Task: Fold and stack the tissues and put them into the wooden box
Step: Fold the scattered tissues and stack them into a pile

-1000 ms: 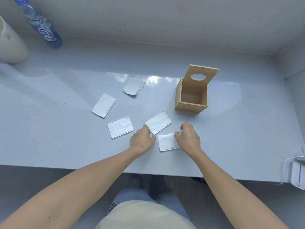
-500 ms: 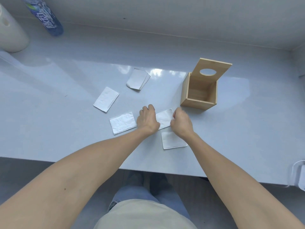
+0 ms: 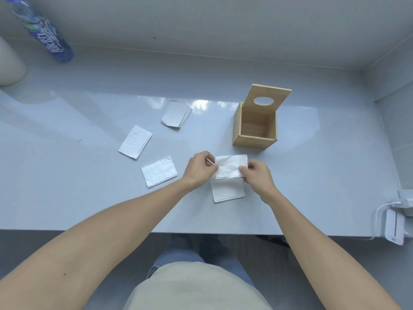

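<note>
Both hands pinch one folded tissue just above the white table: left hand on its left edge, right hand on its lower right corner. It partly hides another tissue lying beneath. The wooden box stands open just beyond.

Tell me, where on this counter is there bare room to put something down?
The widest bare stretch is right of the wooden box, up to the side wall. The left front, between the counter edge and the nearest flat tissue, is clear too. It is crowded mid-counter, where folded tissues lie and both hands grip the held tissue.
</note>
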